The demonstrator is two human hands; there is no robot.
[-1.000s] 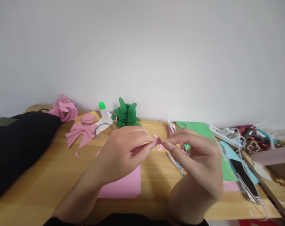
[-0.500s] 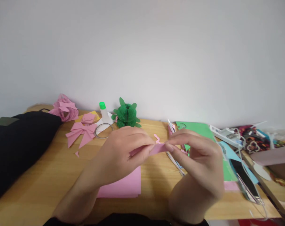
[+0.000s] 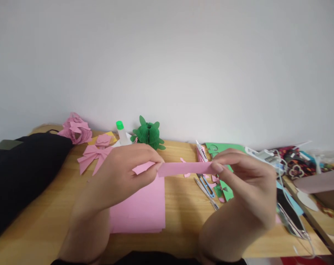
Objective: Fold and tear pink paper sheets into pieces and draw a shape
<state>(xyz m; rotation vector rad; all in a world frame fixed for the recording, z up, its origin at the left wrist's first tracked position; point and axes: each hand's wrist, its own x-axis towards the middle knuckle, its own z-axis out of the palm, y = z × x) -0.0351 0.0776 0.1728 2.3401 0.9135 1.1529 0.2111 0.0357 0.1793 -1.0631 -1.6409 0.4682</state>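
A pink paper strip (image 3: 185,168) is stretched level between my two hands above the wooden table (image 3: 45,217). My left hand (image 3: 123,173) pinches its left end with thumb and fingers closed. The right end is pinched by my right hand (image 3: 244,176). Under my left hand lies a stack of pink paper sheets (image 3: 141,209). Small scissors (image 3: 207,186) lie on the table just below the strip, beside pink and green paper scraps (image 3: 220,189).
At the back stand a green paper honeycomb ornament (image 3: 148,134), a glue bottle with a green cap (image 3: 120,132), pink paper bows (image 3: 93,152) and a pink paper flower (image 3: 75,129). A black bag (image 3: 20,165) fills the left. Green paper, a phone (image 3: 287,209), cables and clutter crowd the right.
My hands have moved apart, and the pink strip between them has drawn out from a short folded bit to a long flat band. My left hand went left, my right hand right.
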